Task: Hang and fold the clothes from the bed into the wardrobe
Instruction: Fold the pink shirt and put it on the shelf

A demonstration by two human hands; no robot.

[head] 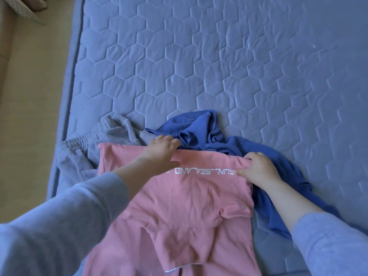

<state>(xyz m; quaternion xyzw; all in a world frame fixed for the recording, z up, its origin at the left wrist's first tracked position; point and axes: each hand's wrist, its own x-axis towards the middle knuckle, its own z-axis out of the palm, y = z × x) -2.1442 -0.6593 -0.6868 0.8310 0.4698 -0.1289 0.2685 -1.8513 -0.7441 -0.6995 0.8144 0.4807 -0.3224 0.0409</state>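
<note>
A pink T-shirt [179, 200] lies spread on the near part of the bed [219, 66], whose blue-grey cover is quilted in a hexagon pattern. The shirt's far part is folded over, so that a line of white lettering [201, 171] runs upside down across it between the person's two hands. The left hand [159, 152] sits on the far edge of that fold near its middle, with its fingers bent down over the edge and its thumb spread across the pink cloth on the near side, gripping the fold. The right hand [256, 170] is at the fold's far right corner, where the curled fingers and the thumb pinch a bunched bit of the pink cloth. Both forearms reach in from the bottom of the view in grey-blue sleeves [59, 226] pushed back from the wrists. A crumpled blue garment [201, 130] lies just beyond the shirt, touching its far edge, and trails to the right under the right forearm. Grey sweatpants [79, 154] with a gathered waistband lie at the left edge of the bed, partly under the shirt's left side. Beige floor [33, 96] runs along the left of the bed, and a white perforated panel [22, 6] shows in the top left corner.
</note>
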